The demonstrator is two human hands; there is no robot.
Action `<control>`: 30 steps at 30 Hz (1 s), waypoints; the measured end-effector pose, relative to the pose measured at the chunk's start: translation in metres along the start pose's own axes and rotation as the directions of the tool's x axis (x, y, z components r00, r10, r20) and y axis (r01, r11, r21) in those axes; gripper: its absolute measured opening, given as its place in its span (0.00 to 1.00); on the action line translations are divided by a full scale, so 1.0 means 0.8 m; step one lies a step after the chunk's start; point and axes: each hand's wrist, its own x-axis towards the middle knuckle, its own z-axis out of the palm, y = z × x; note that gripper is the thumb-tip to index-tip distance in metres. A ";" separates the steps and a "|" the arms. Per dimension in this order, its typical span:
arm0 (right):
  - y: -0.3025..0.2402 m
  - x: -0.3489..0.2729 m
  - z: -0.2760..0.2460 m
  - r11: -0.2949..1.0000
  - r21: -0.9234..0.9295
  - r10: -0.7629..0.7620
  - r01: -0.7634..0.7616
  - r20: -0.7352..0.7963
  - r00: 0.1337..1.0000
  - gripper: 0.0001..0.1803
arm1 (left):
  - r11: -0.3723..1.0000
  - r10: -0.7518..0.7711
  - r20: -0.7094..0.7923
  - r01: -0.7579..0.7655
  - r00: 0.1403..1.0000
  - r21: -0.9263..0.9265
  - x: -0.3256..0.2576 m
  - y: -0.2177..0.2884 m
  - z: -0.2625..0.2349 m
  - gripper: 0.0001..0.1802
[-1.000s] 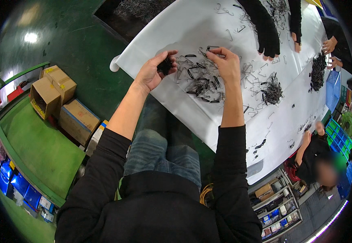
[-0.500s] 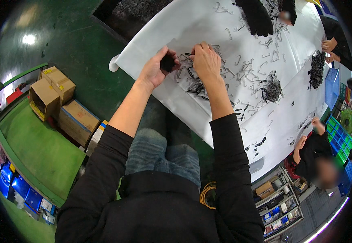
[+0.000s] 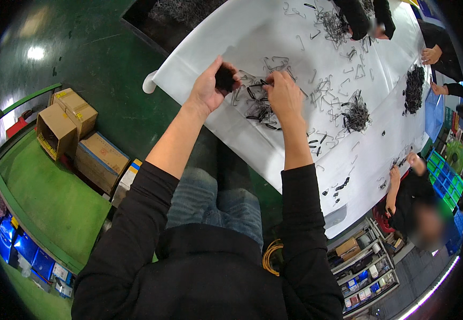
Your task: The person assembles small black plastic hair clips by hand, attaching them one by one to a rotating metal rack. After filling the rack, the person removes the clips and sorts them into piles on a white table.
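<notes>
My left hand (image 3: 206, 90) is cupped around a dark clump of small black pieces (image 3: 224, 80), too dense to make out singly. My right hand (image 3: 286, 97) pinches a small black piece (image 3: 265, 84) between thumb and fingertips, just right of the left hand. Beneath both hands, a loose pile of bent wire hooks (image 3: 261, 110), some grey and some black, lies on the white-covered table (image 3: 226, 50). More grey wire hooks (image 3: 325, 93) are scattered right of my right hand.
A denser heap of wire pieces (image 3: 356, 116) and a long black heap (image 3: 414, 90) lie farther right. Co-workers' hands (image 3: 431, 55) are around the table. At its far left stands a dark bin of wire (image 3: 151, 24). Cardboard boxes (image 3: 103, 157) rest on a green cart (image 3: 55, 197).
My right hand has shifted slightly right and nearer, and a black piece shows at its fingertips. The left hand has turned a little, still holding its clump. A co-worker's dark sleeve across the table moved back.
</notes>
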 end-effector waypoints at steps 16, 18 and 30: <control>0.055 -0.041 -0.041 0.730 0.653 0.219 -0.203 0.058 0.974 0.11 | 0.982 -0.158 0.034 0.154 0.987 0.109 -0.011 -0.042 0.032 0.23; 0.059 -0.048 -0.026 0.906 0.352 0.279 -0.236 -0.077 0.957 0.09 | 0.978 -0.168 0.011 0.165 0.986 0.129 -0.007 -0.050 0.034 0.21; 0.063 -0.066 -0.006 0.877 0.414 0.375 -0.243 -0.275 0.885 0.09 | 0.928 -0.208 -0.108 0.231 0.972 0.293 -0.008 -0.061 0.044 0.18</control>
